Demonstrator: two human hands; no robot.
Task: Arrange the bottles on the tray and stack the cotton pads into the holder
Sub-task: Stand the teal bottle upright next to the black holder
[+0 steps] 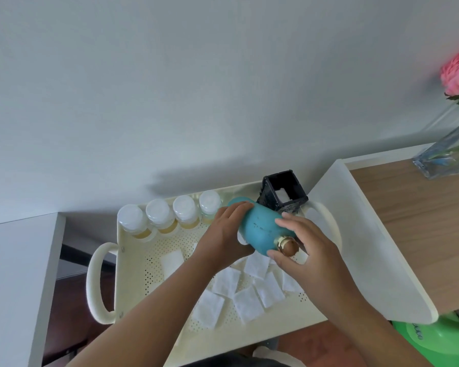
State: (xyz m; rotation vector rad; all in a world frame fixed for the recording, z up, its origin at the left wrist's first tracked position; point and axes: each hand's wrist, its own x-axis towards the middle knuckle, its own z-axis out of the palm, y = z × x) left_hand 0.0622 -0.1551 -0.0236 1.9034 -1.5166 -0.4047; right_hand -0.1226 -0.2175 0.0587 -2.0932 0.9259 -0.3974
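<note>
Step in hand: you are on the bottle half of the task, carrying the teal bottle [260, 231] over the tray [133, 274]; the pads look untouched as yet.
Left hand [224, 234]: your fingers wrap the bottle's fat lower body from the left, curled firmly round it.
Right hand [309, 250]: your fingers close on the neck end, fingertips resting on the teal shoulder, with the gold collar and brown stopper [289, 249] showing just inside your palm.
Teal bottle: held tilted between both hands, stopper end towards you, base pointing away; whether it touches the tray floor cannot be told.
Small bottles [170, 214]: four with white caps stand in a row beyond your left fingertips, along the tray's far edge.
Holder [284, 193]: the black square one sits just past your right fingertips, close behind the teal bottle's far end; something white shows inside it.
Cotton pads [247, 304]: scattered flat on the perforated floor, below your wrists and nearer to you than either hand.
Next move, as I judge it: bring the bottle upright and set it down in the gap between the row's last bottle and the holder.
What it calls for: keep your left grip as the support, steer the neck with your right, and let go only once the base sits flat.
Risk: the gap looks narrow, so a swing of the base could knock the holder or the nearest small bottle.
</note>
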